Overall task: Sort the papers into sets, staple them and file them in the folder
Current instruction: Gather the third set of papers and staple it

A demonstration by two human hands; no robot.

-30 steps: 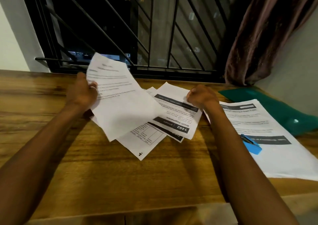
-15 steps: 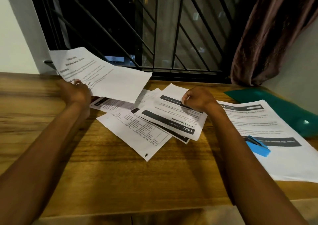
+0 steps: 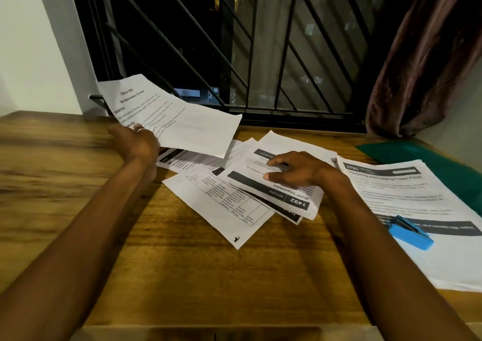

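Note:
My left hand (image 3: 137, 142) grips a printed white sheet (image 3: 182, 121) by its near edge and holds it lifted above the table's back left. Under it lies a loose spread of papers (image 3: 221, 205) with tables and dark headers. My right hand (image 3: 297, 169) rests flat, fingers spread, on the top sheet marked 1492 (image 3: 292, 197) in that spread. To the right sits a neater stack of papers headed 3793 (image 3: 417, 210), with a blue stapler (image 3: 410, 232) lying on it. A green folder (image 3: 430, 163) lies behind that stack at the far right.
The wooden table (image 3: 182, 275) runs to a barred window (image 3: 234, 53) at the back. A brown curtain (image 3: 430, 53) hangs at the right, above the folder. A white wall stands at the left.
My left hand has carried the lifted sheet up and leftward off the spread, uncovering the papers beneath. My right hand has opened from a fist and now lies flat on the 1492 sheet.

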